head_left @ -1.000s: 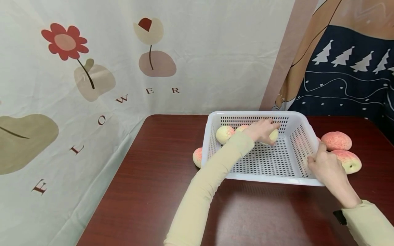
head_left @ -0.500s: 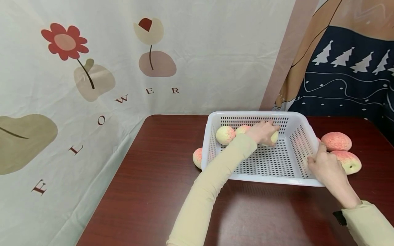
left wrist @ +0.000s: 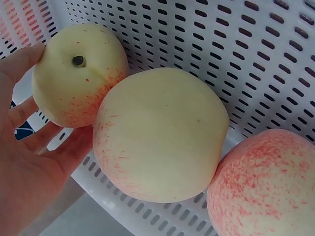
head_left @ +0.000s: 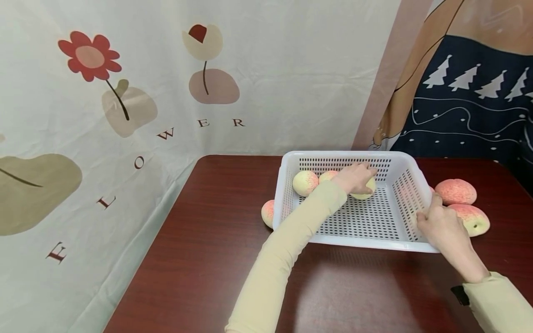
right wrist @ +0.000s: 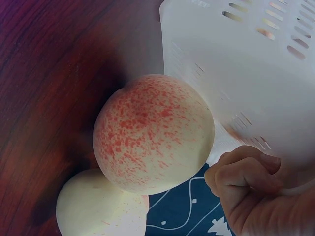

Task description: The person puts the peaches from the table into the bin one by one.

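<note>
A white perforated plastic basket (head_left: 358,245) holds three yellow-pink peaches: one on the left (head_left: 305,183), a second peach (head_left: 327,175) partly behind my left wrist, and a third peach (head_left: 363,196) under my left hand (head_left: 354,177). In the left wrist view, the fingers (left wrist: 29,140) curve around that stem-end peach (left wrist: 78,81), with a larger pale peach (left wrist: 157,135) right beside it. My right hand (head_left: 444,226) grips the basket's right rim near its front corner. The right wrist view shows its curled fingers (right wrist: 246,174) at the basket and a red-speckled peach (right wrist: 152,135) close by.
Outside the basket, a red peach (head_left: 455,191) and a yellow-red peach (head_left: 468,219) lie to its right. Another peach (head_left: 268,213) sits against its left side. Everything rests on a dark red wooden table (head_left: 233,199), with a printed curtain (head_left: 291,92) behind.
The peach under my left hand shows more now, below the thumb, as the hand shifts slightly over it. My right hand stays on the rim and the basket has hardly moved.
</note>
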The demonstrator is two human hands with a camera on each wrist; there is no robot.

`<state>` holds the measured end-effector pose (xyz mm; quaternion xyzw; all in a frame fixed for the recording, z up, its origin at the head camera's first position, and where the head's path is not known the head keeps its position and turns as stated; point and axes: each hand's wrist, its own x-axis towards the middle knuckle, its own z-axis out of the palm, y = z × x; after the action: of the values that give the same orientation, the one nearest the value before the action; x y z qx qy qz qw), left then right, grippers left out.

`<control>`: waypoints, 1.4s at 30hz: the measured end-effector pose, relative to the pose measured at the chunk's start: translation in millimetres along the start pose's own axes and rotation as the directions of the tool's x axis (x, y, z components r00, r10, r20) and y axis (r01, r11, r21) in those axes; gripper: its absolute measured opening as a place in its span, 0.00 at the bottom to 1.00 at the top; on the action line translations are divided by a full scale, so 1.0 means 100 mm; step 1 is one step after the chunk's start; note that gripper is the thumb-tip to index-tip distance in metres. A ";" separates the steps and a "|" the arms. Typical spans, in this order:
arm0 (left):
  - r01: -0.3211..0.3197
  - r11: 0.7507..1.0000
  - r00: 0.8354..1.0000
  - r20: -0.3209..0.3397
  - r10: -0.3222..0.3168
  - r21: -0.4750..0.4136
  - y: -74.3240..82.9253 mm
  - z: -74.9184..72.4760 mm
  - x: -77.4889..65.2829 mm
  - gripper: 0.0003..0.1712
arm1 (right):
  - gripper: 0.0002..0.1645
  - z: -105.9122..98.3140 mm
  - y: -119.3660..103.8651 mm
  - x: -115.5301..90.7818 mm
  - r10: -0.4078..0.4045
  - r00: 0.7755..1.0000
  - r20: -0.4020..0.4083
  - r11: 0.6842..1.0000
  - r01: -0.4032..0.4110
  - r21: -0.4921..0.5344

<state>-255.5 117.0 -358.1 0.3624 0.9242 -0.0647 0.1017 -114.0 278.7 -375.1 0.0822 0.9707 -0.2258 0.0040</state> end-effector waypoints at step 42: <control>-0.164 0.986 0.956 -0.251 0.149 -0.042 -0.46 -0.28 -0.72 0.17 | 0.43 0.00 -0.01 0.00 0.025 0.999 0.027 1.000 -0.025 -0.002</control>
<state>-239.8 41.7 -311.9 0.4363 0.8996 0.0180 0.0018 -113.8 278.0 -374.3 0.0912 0.9697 -0.2258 0.0200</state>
